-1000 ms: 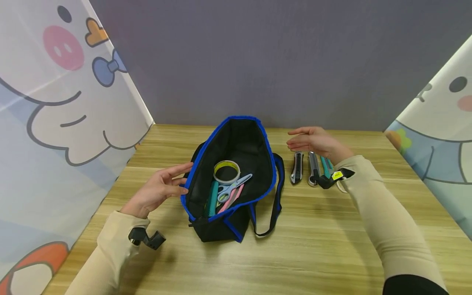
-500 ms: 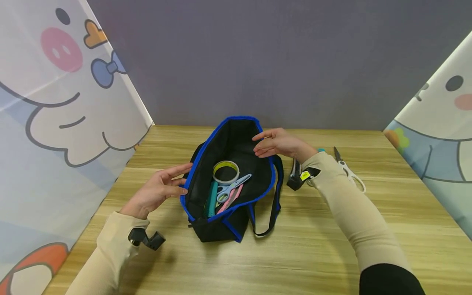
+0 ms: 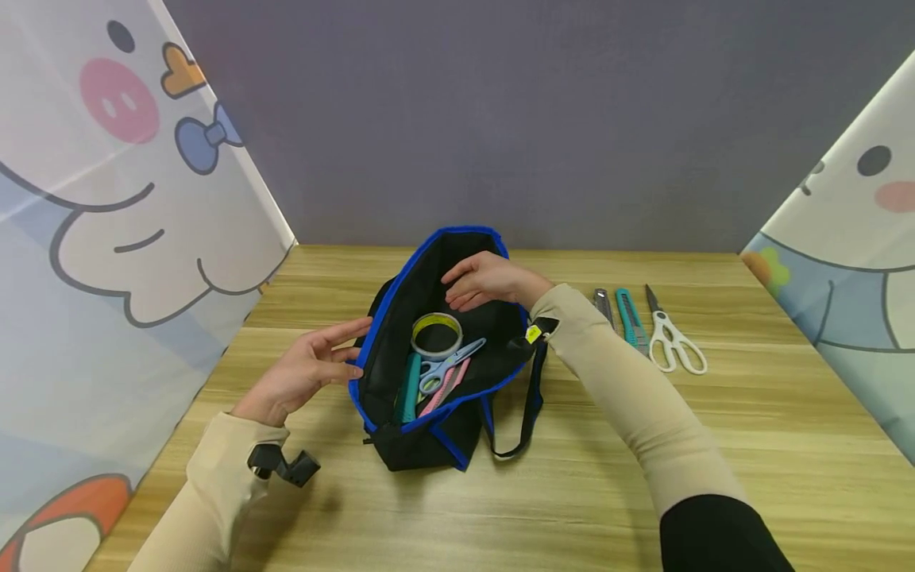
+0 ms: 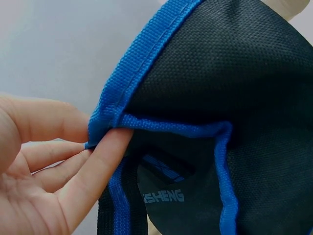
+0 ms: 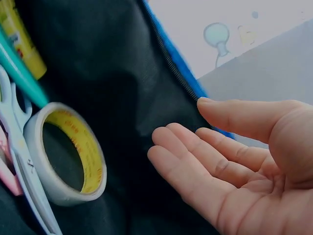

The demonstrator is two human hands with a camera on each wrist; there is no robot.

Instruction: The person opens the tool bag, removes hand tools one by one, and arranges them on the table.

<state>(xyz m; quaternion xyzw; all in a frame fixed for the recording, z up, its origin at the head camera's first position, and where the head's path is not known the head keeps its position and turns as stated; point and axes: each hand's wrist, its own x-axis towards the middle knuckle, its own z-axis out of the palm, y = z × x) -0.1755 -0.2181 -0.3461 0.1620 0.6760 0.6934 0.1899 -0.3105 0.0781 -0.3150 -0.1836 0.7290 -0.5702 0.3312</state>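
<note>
A black tool bag (image 3: 429, 449) with blue edging stands with its mouth spread on the table. My left hand (image 3: 307, 369) pinches its left rim; thumb and fingers grip the blue edging (image 4: 105, 122) in the left wrist view. My right hand (image 3: 493, 282) hovers over the bag's mouth, fingers loosely extended, holding nothing. Below it lies a tape roll (image 5: 93, 161) with a yellow inner core. Beside the roll are light-blue scissors (image 3: 453, 359), a pink utility knife (image 3: 445, 389) and a teal-handled item (image 3: 409, 389). A yellow tube (image 5: 24, 44) appears in the right wrist view.
Right of the bag lie a grey utility knife (image 3: 603, 303), partly hidden by the sleeve, a teal utility knife (image 3: 632, 319) and white-handled scissors (image 3: 670, 338). The bag's strap (image 3: 532, 413) loops onto the table. A grey wall (image 3: 543, 119) rises behind.
My right hand has moved left from above the utility knives to over the bag's mouth, staying empty. The white-handled scissors have come into full view. My left hand has stayed at the rim.
</note>
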